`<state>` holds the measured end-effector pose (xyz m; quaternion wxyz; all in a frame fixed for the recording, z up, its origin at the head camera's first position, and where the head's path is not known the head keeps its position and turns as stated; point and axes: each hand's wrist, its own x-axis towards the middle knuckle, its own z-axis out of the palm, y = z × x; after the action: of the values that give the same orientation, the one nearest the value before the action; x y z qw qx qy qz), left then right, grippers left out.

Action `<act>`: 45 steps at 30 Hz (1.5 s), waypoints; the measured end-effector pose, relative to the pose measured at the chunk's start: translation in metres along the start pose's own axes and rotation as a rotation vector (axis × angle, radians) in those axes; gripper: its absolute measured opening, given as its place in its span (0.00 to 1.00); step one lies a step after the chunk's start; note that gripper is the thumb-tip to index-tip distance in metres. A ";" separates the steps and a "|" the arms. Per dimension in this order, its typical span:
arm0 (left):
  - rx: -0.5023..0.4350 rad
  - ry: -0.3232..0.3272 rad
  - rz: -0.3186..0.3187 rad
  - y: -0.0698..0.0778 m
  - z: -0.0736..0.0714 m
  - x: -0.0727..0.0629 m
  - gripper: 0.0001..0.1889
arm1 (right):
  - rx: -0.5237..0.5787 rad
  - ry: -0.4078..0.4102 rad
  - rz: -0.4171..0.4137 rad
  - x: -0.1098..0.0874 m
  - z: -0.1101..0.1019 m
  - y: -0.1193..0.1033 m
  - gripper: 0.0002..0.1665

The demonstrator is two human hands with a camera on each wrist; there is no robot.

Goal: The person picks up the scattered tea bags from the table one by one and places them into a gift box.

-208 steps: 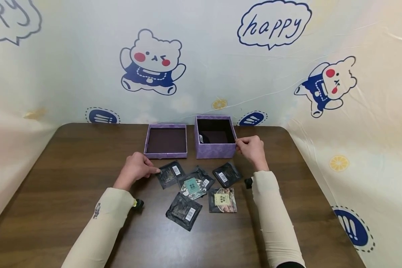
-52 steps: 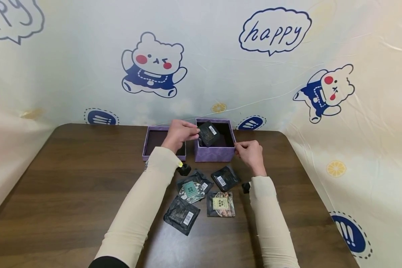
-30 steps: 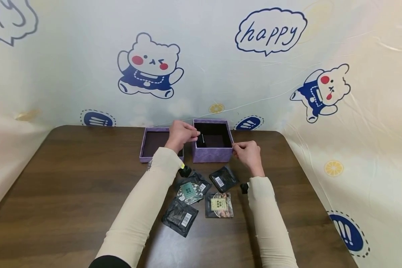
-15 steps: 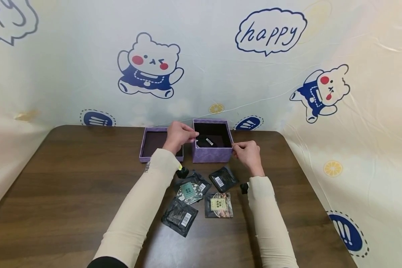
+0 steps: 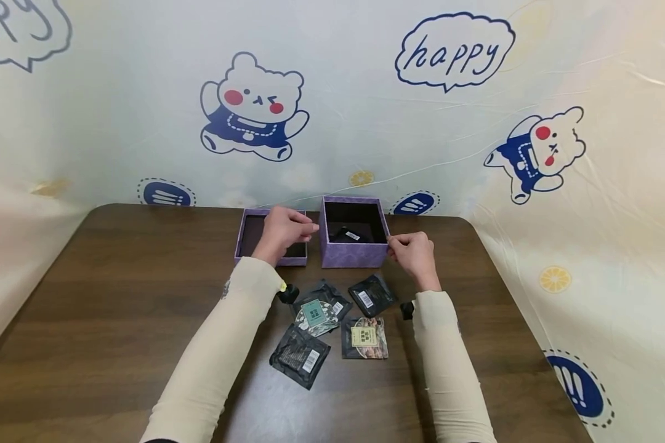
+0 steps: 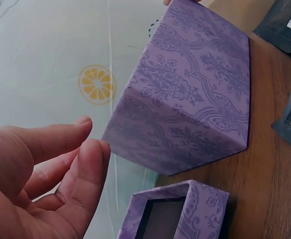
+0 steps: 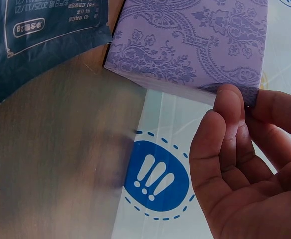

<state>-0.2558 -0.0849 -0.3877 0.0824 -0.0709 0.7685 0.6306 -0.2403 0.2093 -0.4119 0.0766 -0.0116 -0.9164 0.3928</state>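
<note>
A purple patterned box (image 5: 356,255) stands at the back of the table with its top uncovered, and a dark sachet (image 5: 348,235) lies inside. My right hand (image 5: 415,257) pinches the box's right wall at the rim between thumb and fingers, as the right wrist view also shows. Just left of the box, my left hand (image 5: 282,234) hovers over the purple box lid (image 5: 292,261). Its thumb (image 6: 61,141) and fingers are loosely bent with nothing between them, apart from the box wall.
Several sachets lie in front of the box: one with a green label (image 5: 313,312) overlapping a dark one, a black one (image 5: 300,357) nearer, another black one (image 5: 372,295) at right, and one with a beige label (image 5: 364,337). A printed curtain (image 5: 354,111) hangs behind the table (image 5: 116,320).
My left hand took a black sachet from beside the lid, carried it into the box and let go, then drew back left. My right hand kept its hold on the box.
</note>
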 end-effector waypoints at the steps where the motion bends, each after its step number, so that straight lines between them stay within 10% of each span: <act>1: 0.002 -0.006 -0.002 0.000 -0.001 -0.001 0.11 | 0.001 0.003 -0.003 0.000 0.000 0.000 0.14; 25: 0.085 -0.124 0.017 -0.031 -0.015 -0.038 0.09 | -0.009 -0.009 0.011 -0.001 -0.002 0.001 0.16; 45: 0.333 -0.232 0.008 -0.068 -0.020 -0.057 0.05 | -0.021 -0.010 0.014 0.000 0.000 0.001 0.16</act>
<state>-0.1863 -0.1172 -0.4362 0.1785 0.0199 0.8478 0.4989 -0.2399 0.2102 -0.4125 0.0693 -0.0169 -0.9207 0.3837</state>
